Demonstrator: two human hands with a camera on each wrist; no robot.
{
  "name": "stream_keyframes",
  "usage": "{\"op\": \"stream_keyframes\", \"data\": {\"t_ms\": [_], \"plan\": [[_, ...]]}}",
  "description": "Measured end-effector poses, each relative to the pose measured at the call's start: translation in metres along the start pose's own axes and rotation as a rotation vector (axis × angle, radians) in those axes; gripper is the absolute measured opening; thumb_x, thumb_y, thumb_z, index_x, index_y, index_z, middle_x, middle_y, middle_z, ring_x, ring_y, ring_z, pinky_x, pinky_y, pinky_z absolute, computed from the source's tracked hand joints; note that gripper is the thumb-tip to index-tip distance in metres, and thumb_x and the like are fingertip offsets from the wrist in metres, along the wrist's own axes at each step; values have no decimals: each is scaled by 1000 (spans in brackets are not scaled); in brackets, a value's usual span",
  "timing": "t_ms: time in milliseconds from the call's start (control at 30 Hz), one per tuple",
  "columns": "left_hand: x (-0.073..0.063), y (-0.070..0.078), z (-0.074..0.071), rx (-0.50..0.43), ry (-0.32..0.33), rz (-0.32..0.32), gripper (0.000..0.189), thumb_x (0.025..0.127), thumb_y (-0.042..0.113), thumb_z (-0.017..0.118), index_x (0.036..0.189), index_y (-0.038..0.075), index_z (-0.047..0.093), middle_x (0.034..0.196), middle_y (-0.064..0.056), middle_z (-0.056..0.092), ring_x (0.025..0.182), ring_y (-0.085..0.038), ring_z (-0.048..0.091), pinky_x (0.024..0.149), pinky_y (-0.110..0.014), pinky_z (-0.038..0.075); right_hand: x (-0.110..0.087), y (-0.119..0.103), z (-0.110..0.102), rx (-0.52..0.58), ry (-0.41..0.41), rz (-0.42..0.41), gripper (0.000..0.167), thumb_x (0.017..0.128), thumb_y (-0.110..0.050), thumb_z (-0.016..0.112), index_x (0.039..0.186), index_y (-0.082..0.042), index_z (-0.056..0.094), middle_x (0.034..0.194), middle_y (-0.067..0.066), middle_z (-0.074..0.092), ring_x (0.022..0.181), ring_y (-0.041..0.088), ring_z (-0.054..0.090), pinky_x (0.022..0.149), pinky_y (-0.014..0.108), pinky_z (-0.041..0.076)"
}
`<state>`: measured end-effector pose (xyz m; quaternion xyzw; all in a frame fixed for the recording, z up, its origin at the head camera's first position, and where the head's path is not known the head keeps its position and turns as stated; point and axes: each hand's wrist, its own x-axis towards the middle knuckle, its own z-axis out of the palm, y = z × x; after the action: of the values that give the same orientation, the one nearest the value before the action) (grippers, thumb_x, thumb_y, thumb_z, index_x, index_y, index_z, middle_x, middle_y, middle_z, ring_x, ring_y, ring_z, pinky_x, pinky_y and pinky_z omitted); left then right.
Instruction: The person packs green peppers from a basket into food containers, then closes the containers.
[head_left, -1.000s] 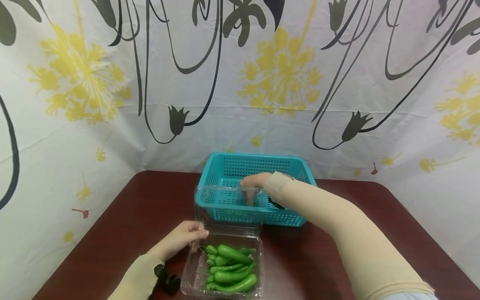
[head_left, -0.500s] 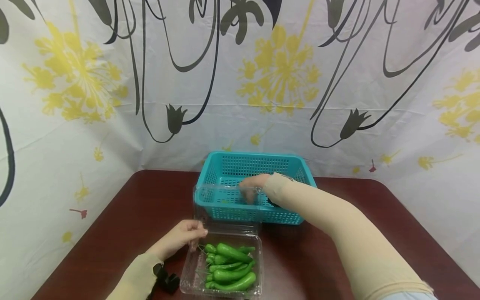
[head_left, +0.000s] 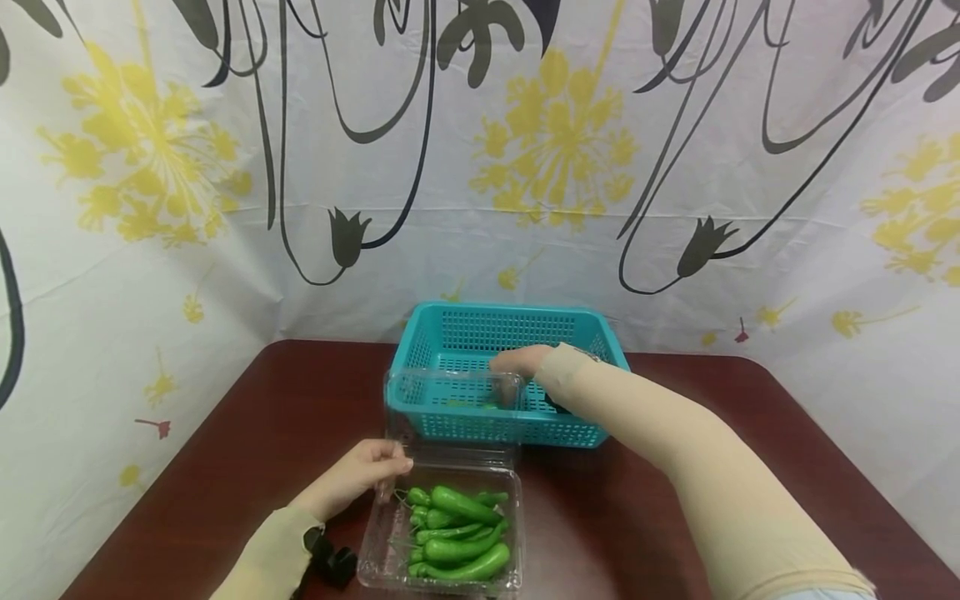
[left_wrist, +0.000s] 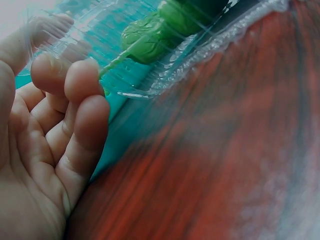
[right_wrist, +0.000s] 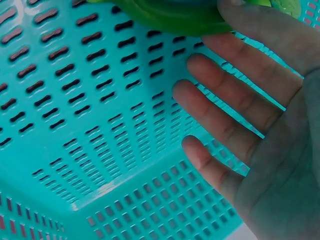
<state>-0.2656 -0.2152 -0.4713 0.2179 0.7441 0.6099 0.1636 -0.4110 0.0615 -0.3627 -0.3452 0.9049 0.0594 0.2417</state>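
A hinged clear plastic clamshell container (head_left: 365, 567) stands at the front of the table with its lid raised. Several green peppers (head_left: 468, 550) lie in its tray. My left hand (head_left: 360, 477) pinches the container's left side near the hinge; in the left wrist view the fingers (left_wrist: 85, 82) curl at the clear plastic. My right hand (head_left: 517, 367) reaches down into a turquoise basket (head_left: 498, 315) behind the lid. In the right wrist view its fingers are straight and spread, and the thumb lies across a green pepper (right_wrist: 170, 17) in the basket. Whether it presses on the pepper cannot be told.
The raised lid (head_left: 450, 383) stands between the tray and the basket, overlapping the basket's front wall. A dark red wooden table (head_left: 300, 408) bears everything. A patterned cloth (head_left: 480, 167) hangs close behind the basket. A black wrist device (head_left: 330, 560) sits beside the container.
My right hand has shifted slightly to the right inside the basket, and more green shows on the basket floor beside it. My left hand keeps its hold on the container.
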Motion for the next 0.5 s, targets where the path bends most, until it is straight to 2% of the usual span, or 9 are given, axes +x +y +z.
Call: {"op": "stream_keyframes", "data": {"t_ms": [67,100,133,367,500], "plan": [[0,0,0,3,1,-2,29,95,19,62,74,3,51,55,2,49,52,-13,54,57,-33,51,1,4,0,-14,6,-4,9,93,-12,65,87,-12,72,89,3,67,75,15,54,68,35,47],[0,0,0,0,0,-4,27,95,19,62,74,6,52,55,3,48,52,-13,54,57,-33,51,3,6,1,-48,6,-15,13,93,-13,65,82,-13,72,79,0,65,66,13,49,62,33,45],[0,0,0,-1,-1,-4,27,95,18,62,74,6,52,55,3,48,52,-13,54,57,-33,51,4,9,1,-75,10,-19,16,94,-15,64,81,-15,72,75,-2,63,63,12,46,60,32,43],[0,2,0,-10,-6,-6,39,95,18,62,81,-15,47,56,2,49,52,-12,54,57,-32,50,8,27,6,-121,59,-13,20,98,-15,58,80,-16,66,71,-2,58,61,11,45,58,30,38],[-1,3,0,-15,-9,-21,41,95,20,62,85,-17,47,56,1,49,53,-13,55,58,-32,51,5,30,7,-98,91,-14,16,97,-13,58,84,-14,69,74,-2,60,63,12,54,59,30,44]]}}
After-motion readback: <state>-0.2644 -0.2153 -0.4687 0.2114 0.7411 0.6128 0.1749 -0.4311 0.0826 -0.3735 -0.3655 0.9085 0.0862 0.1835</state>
